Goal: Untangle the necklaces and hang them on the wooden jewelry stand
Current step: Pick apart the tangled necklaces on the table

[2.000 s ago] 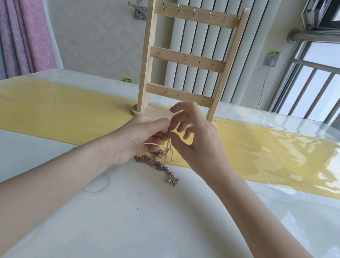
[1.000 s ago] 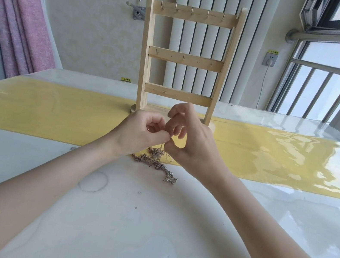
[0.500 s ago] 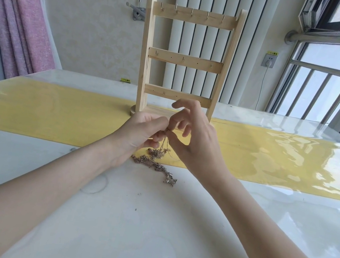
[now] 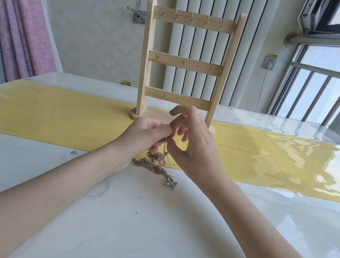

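Necklaces (image 4: 156,166) lay knotted on the table (image 4: 147,227) before the bare wooden jewelry stand (image 4: 185,63). Left hand (image 4: 143,138) and right hand (image 4: 193,144) pinched one raised strand; hard pulling would likely tighten knots.

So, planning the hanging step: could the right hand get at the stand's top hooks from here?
Probably yes: nothing stands between the right hand and the stand behind it, and its top hooks are bare.

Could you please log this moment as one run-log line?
left hand: pinching chain | right hand: pinching chain | necklaces: tangled on table | stand: hooks bare
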Tool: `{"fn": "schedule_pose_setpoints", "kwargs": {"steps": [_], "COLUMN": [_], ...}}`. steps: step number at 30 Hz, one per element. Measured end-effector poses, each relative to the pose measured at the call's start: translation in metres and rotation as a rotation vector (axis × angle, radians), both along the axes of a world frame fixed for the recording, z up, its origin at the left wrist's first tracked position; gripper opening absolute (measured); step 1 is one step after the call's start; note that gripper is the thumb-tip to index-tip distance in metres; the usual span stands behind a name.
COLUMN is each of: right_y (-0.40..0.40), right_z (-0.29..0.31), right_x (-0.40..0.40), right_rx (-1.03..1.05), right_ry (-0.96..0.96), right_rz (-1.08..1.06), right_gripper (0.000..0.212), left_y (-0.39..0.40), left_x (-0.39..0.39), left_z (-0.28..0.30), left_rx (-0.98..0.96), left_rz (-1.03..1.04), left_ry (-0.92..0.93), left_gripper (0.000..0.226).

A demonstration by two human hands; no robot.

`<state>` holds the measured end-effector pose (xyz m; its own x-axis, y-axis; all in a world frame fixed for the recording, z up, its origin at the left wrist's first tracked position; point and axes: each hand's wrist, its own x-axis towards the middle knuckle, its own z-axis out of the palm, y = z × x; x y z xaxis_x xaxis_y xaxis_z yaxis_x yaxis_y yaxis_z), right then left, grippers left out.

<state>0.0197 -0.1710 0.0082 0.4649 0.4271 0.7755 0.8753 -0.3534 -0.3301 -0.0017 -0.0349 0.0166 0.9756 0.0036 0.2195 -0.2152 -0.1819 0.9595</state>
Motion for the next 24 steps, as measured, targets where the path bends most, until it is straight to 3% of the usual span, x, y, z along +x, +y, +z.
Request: {"fn": "schedule_pose_setpoints", "kwargs": {"steps": [6, 13, 16, 24], "right_y": [0.0000, 0.0012, 0.0016, 0.0001], "right_z": [-0.0022, -0.0026, -0.0025, -0.0021], "right_x": [-0.0007, 0.0004, 0.0010, 0.0039], "right_rx": [-0.048, -0.008, 0.004, 0.010], "right_ry": [0.048, 0.043, 0.070, 0.092], "right_rz": [0.017, 0.026, 0.050, 0.094], "right_gripper": [0.039, 0.037, 0.037, 0.037], "left_y": [0.0048, 0.0017, 0.0046, 0.0063], "left_x": [0.0029, 0.0018, 0.0026, 0.0056], "left_z": [-0.0007, -0.0003, 0.0002, -0.0025], "left_rx": [0.238, 0.186, 0.207, 0.245], "left_rz": [0.070, 0.041, 0.042, 0.051], "left_ry": [-0.148, -0.113, -0.151, -0.256], "left_gripper": [0.019, 0.029, 0.054, 0.056]}}
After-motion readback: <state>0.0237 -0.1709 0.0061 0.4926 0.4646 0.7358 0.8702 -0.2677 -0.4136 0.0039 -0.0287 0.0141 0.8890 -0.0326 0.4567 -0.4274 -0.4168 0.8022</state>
